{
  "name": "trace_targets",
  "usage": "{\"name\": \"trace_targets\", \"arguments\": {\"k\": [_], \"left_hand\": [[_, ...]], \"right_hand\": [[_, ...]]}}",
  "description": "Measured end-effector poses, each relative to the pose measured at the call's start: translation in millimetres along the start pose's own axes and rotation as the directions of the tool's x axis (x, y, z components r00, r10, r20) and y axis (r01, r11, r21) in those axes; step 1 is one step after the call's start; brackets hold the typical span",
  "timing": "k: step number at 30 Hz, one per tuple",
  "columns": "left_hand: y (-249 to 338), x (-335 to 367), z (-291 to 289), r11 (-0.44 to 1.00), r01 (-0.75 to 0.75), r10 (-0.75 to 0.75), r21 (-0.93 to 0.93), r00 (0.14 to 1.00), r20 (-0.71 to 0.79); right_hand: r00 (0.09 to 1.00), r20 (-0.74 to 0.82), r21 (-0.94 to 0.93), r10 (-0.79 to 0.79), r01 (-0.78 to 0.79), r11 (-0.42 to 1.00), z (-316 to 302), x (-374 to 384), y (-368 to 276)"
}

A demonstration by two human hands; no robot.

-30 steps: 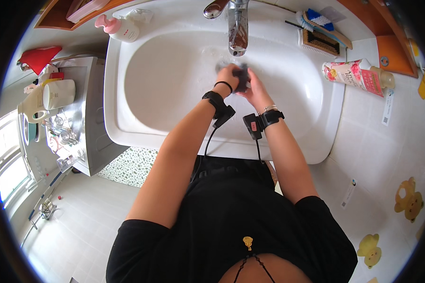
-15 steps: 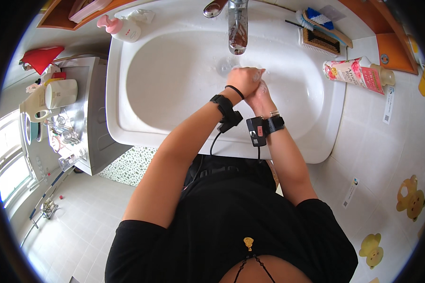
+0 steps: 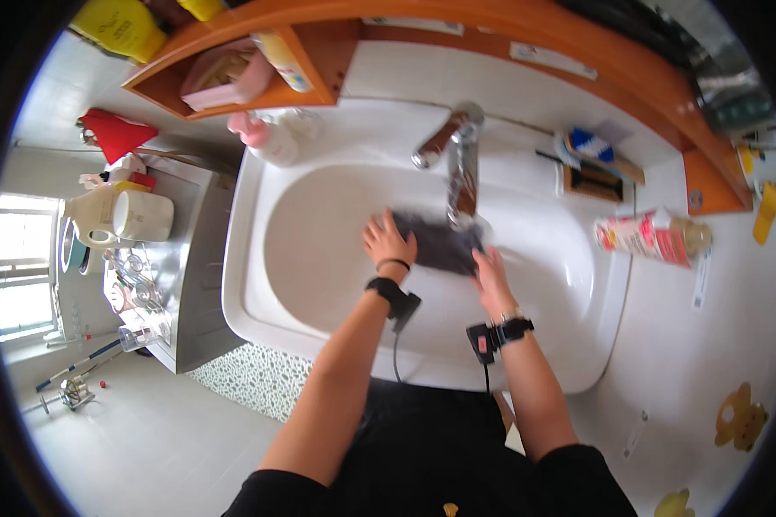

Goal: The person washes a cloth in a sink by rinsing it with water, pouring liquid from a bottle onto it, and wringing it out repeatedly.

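Note:
A dark grey piece, soft-looking like a cloth (image 3: 438, 245), is stretched between my two hands in the white basin (image 3: 310, 233), below the chrome tap (image 3: 462, 185). Motion blurs it, so its exact kind does not show. My left hand (image 3: 390, 244) grips its left end, some fingers spread along the edge. At its lower right corner, my right hand (image 3: 491, 277) pinches the edge. The tap's spout hangs right over the cloth. Both wrists carry black straps with small boxes and cables.
A pink-topped pump bottle (image 3: 272, 142) stands on the basin's back left corner. Brushes (image 3: 593, 172) lie at the back right, beside a floral bottle (image 3: 642, 237) on the right edge. An orange-brown shelf (image 3: 491, 19) curves above the back. A metal counter (image 3: 200, 258) with jugs stands left.
My hands were pressed together, foamy, over the drain; now they are apart with the dark cloth between them. The view has tilted up, showing more of the shelf.

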State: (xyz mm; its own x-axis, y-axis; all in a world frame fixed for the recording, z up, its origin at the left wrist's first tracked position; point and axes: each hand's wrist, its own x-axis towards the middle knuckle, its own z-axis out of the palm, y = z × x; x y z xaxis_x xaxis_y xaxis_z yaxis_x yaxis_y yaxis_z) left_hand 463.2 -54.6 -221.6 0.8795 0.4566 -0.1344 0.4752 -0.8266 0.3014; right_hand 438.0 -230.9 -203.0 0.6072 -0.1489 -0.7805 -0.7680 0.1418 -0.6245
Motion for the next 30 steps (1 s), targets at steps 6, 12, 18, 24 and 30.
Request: {"name": "trace_targets", "arguments": {"k": [6,12,18,24,30], "left_hand": [[25,-15,31,0.890,0.144,0.017,-0.432,0.938,0.347],[51,-31,-23,0.549,0.257,0.311,-0.795,0.821,0.480],[63,-57,-78,0.819,-0.247,0.384,-0.517,0.906,0.176],[33,-27,-73,0.863,-0.433,0.474,-0.262,0.872,0.123],[-1,10,-60,0.928,-0.037,0.108,-0.371,0.979,0.173]], "right_hand": [[0.981,0.193,0.129,0.016,-0.041,0.991,25,-5,-10],[0.829,0.559,0.473,-0.009,-0.310,0.824,21,20,-19],[0.621,0.732,0.534,-0.278,-0.271,0.801,41,-9,-18],[0.821,0.571,0.479,-0.020,-0.313,0.820,76,-37,-20],[0.814,0.580,0.262,0.031,-0.222,0.939,64,-44,-15]]}}
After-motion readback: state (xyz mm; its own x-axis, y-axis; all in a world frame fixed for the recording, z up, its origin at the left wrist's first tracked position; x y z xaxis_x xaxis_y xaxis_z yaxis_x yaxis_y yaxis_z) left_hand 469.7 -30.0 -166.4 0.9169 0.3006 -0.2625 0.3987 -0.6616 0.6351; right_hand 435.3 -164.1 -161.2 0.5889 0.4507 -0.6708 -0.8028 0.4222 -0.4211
